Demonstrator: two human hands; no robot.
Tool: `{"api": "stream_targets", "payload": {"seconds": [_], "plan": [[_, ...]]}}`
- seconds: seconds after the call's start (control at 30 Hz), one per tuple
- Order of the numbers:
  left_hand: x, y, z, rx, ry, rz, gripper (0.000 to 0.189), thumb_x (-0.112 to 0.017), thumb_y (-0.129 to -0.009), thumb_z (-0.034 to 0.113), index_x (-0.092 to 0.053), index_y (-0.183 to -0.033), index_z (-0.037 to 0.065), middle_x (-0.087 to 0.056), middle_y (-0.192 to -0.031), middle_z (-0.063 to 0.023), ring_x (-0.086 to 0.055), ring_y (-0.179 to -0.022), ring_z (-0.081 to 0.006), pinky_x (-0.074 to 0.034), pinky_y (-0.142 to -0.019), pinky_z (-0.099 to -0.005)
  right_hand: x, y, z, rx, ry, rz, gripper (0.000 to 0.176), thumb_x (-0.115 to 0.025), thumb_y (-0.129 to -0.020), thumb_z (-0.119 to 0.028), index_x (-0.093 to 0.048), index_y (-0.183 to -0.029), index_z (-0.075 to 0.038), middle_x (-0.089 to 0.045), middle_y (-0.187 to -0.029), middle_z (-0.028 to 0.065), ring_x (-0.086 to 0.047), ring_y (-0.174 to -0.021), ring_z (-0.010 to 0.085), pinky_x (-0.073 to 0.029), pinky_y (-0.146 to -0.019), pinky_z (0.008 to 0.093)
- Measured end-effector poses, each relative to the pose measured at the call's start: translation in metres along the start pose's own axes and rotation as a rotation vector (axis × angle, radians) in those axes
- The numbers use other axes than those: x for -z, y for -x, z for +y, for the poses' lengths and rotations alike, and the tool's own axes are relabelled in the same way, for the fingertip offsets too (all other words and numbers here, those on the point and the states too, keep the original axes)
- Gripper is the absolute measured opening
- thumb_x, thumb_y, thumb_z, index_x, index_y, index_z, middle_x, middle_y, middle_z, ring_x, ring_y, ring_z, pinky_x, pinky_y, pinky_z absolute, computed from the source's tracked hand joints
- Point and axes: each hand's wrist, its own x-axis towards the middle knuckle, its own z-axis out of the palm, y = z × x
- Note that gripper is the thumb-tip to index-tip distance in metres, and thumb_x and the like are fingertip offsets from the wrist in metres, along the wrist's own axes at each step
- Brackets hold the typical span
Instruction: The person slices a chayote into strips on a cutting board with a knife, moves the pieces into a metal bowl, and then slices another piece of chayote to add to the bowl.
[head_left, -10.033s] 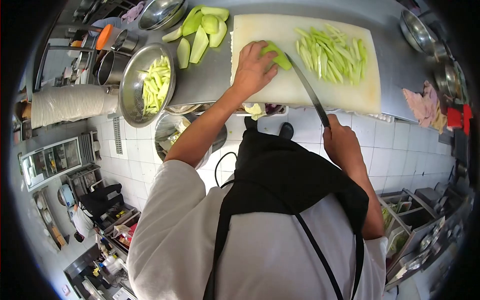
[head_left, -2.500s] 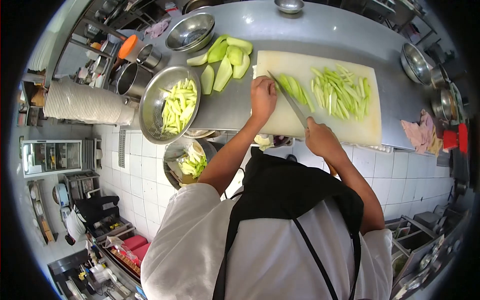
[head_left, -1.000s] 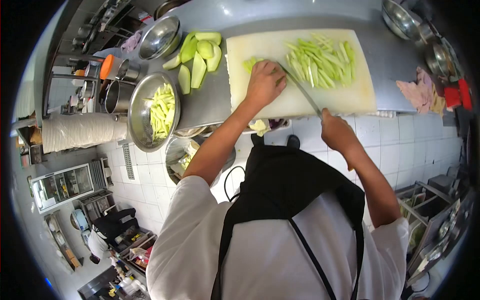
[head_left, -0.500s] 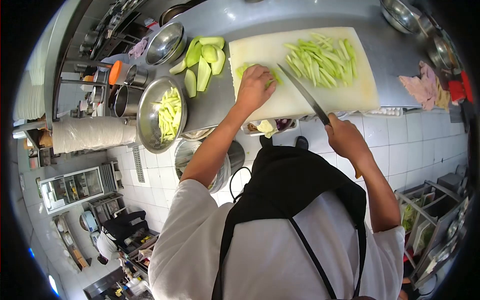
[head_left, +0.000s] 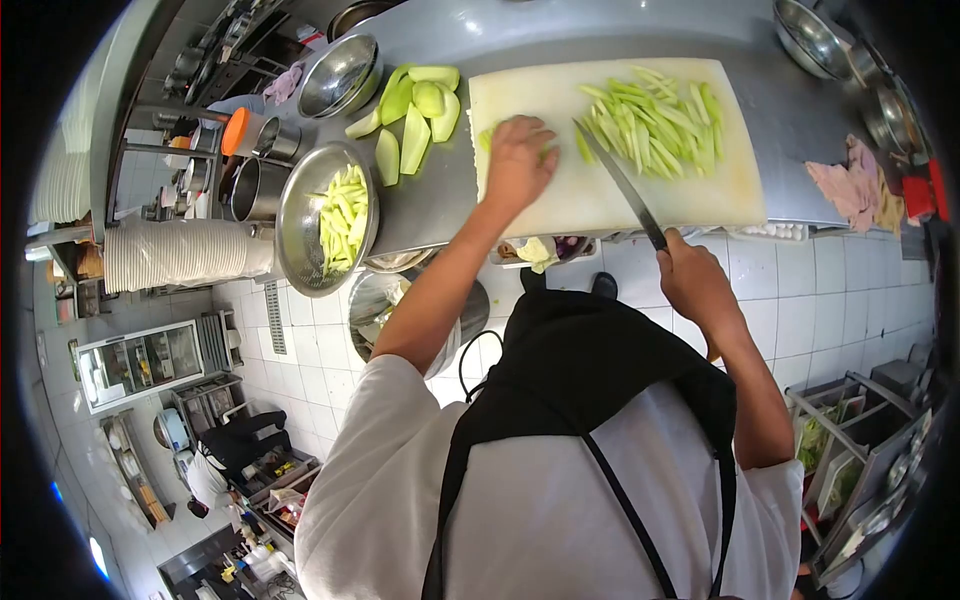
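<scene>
My right hand (head_left: 692, 277) is wrapped round the handle of a long knife (head_left: 625, 188), whose blade lies over the white cutting board (head_left: 560, 90) with its tip beside a pile of pale green strips (head_left: 655, 122). On the board's left part rests my left hand (head_left: 520, 160), its fingers curled and partly blurred; what lies under them is mostly hidden. A bit of green shows at its left edge. Left of the board are several peeled green pieces (head_left: 415, 135). A perforated metal bowl (head_left: 293, 225) holds cut strips (head_left: 343, 222).
Metal bowls (head_left: 340, 78) stand at the counter's back left, more (head_left: 808, 40) at the back right. Pink cloth (head_left: 848, 185) lies at the right edge. Stacked plates (head_left: 180, 253) stand at left. Below the counter is a bin (head_left: 470, 310). Another person (head_left: 225, 455) bends at lower left.
A small green piece now lies by the knife tip, apart from my left hand. Less green shows under that hand. The whole view has shifted slightly.
</scene>
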Motion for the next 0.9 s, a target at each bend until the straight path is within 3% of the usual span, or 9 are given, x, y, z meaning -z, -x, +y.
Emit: {"api": "stream_targets", "payload": {"seconds": [0.17, 0.33, 0.43, 0.53, 0.63, 0.83, 0.9], "plan": [[0.019, -0.005, -0.025, 0.124, 0.017, -0.089, 0.027, -0.078, -0.081, 0.016, -0.077, -0.106, 0.007, -0.066, -0.121, -0.0121, -0.061, -0.113, -0.0315, -0.05, -0.099, -0.0413, -0.014, -0.001, -0.003, 0.038, -0.02, -0.088, 0.026, -0.052, -0.101, -0.021, -0.055, -0.116, -0.001, -0.066, -0.091, 0.0334, -0.063, -0.092, 0.0523, -0.047, -0.085, 0.0605], [0.019, -0.005, -0.015, 0.173, 0.154, -0.227, 0.027, -0.077, -0.086, 0.023, -0.077, -0.108, 0.007, -0.065, -0.124, -0.0124, -0.062, -0.113, -0.031, -0.05, -0.099, -0.04, -0.013, -0.006, 0.005, -0.051, 0.023, -0.025, 0.031, -0.052, -0.101, -0.022, -0.054, -0.122, 0.0, -0.067, -0.096, 0.0323, -0.063, -0.096, 0.0525, -0.049, -0.087, 0.0593], [0.015, 0.0, -0.008, 0.031, -0.012, -0.195, 0.027, -0.078, -0.085, 0.023, -0.077, -0.106, 0.007, -0.064, -0.125, -0.0114, -0.063, -0.112, -0.0301, -0.05, -0.099, -0.0397, -0.016, -0.011, 0.014, -0.051, 0.021, 0.006, 0.031, -0.052, -0.101, -0.023, -0.054, -0.124, -0.001, -0.067, -0.096, 0.0323, -0.063, -0.096, 0.0516, -0.049, -0.086, 0.0584], [0.013, 0.007, -0.012, 0.173, 0.098, -0.148, 0.025, -0.079, -0.08, 0.019, -0.077, -0.1, 0.005, -0.066, -0.119, -0.0124, -0.06, -0.112, -0.0331, -0.049, -0.1, -0.0421, -0.016, -0.01, 0.015, -0.025, 0.009, 0.014, 0.03, -0.052, -0.101, -0.023, -0.055, -0.121, -0.001, -0.067, -0.095, 0.0325, -0.063, -0.096, 0.0511, -0.048, -0.085, 0.0586], [0.019, 0.013, -0.019, 0.143, -0.039, -0.153, 0.028, -0.081, -0.08, 0.023, -0.077, -0.103, 0.008, -0.066, -0.119, -0.0085, -0.059, -0.116, -0.0305, -0.047, -0.101, -0.0426, -0.018, -0.008, 0.015, -0.032, -0.027, 0.024, 0.028, -0.052, -0.101, -0.023, -0.055, -0.117, 0.0, -0.066, -0.093, 0.033, -0.064, -0.092, 0.0513, -0.048, -0.082, 0.0588], [0.013, 0.014, 0.013, -0.042, -0.137, -0.171, 0.022, -0.078, -0.08, 0.02, -0.078, -0.1, 0.01, -0.067, -0.116, -0.0074, -0.057, -0.114, -0.0287, -0.039, -0.106, -0.0481, -0.01, -0.009, 0.007, -0.098, -0.04, -0.066, 0.029, -0.052, -0.1, -0.02, -0.056, -0.119, 0.002, -0.068, -0.098, 0.0319, -0.064, -0.098, 0.0511, -0.049, -0.089, 0.0584], [0.002, 0.014, 0.025, -0.059, -0.137, -0.171, 0.021, -0.077, -0.08, 0.018, -0.077, -0.099, 0.008, -0.067, -0.113, -0.0077, -0.057, -0.113, -0.0283, -0.037, -0.106, -0.0484, -0.018, -0.011, 0.015, -0.035, -0.046, -0.001, 0.027, -0.052, -0.1, -0.021, -0.056, -0.116, 0.001, -0.067, -0.09, 0.031, -0.064, -0.091, 0.0506, -0.048, -0.083, 0.0588]]}}
